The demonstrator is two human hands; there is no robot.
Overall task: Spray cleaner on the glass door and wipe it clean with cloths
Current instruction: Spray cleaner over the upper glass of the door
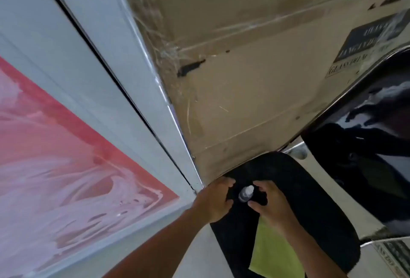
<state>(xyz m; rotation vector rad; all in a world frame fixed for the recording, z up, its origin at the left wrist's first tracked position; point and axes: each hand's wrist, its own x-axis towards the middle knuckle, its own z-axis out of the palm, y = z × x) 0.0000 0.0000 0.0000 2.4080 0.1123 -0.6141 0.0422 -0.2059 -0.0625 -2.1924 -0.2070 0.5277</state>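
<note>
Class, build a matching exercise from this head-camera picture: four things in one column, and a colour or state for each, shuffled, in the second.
Things:
1. glass door
2. cloth
3. cardboard box
4. small cap

Descriptions:
A. brown, with black lettering
B. yellow-green, under the right forearm
C. smeared with white cleaner streaks
D. whitish, between the left hand and right hand

Pairs: 1-C, 2-B, 3-A, 4-D

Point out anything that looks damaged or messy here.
The big brown cardboard box has a dark tear and scuffed, wrinkled tape along its left edge. The glass door pane is smeared with white cleaner streaks, not yet wiped clear.
</note>
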